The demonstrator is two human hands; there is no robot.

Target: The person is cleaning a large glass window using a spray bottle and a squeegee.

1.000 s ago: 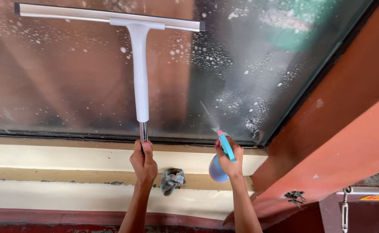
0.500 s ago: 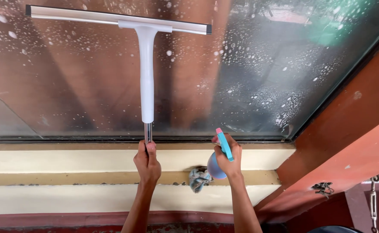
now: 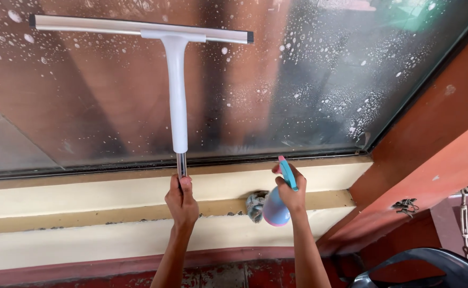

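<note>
Both forearms reach up from the bottom edge of the view toward a window. The left hand (image 3: 181, 201) is raised with its fingers clenched round the metal end of a window squeegee (image 3: 176, 90), whose white handle rises straight above the fist to a long rubber-edged blade lying flat across the soapy window glass (image 3: 308, 80). The right hand (image 3: 291, 191) sits lower and to the right, fingers grasping a spray bottle (image 3: 275, 208): the pale blue-pink body hangs below the palm, the turquoise trigger head pokes up above the knuckles. Just behind the bottle a crumpled cloth (image 3: 255, 205) rests on the cream ledge (image 3: 84, 194), partly hidden by it. A dark plastic chair (image 3: 420, 269) is cut off at the lower right corner.
</note>
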